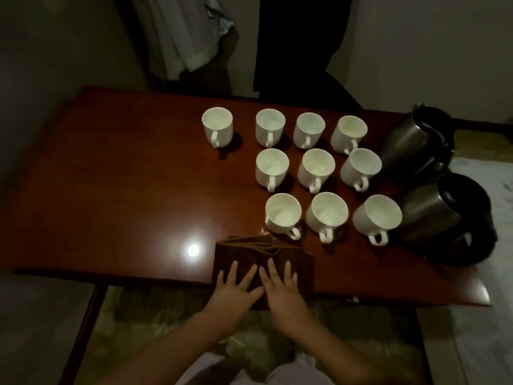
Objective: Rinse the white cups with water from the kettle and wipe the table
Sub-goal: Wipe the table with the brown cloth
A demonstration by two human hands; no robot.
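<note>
Dim room, glossy red-brown counter (111,190). Ten white cups (316,166) stand upright mid-counter, two kettles (424,218) at right. Both hands, left hand (236,287) and right hand (280,287), lie flat, fingers spread, on the brown cloth (263,254) at the near edge. A wide wipe could clip the nearest cups.

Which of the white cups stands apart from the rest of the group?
The far-left cup in the back row: a clear gap separates it from the other nine, which sit close together beside the two kettles.
</note>
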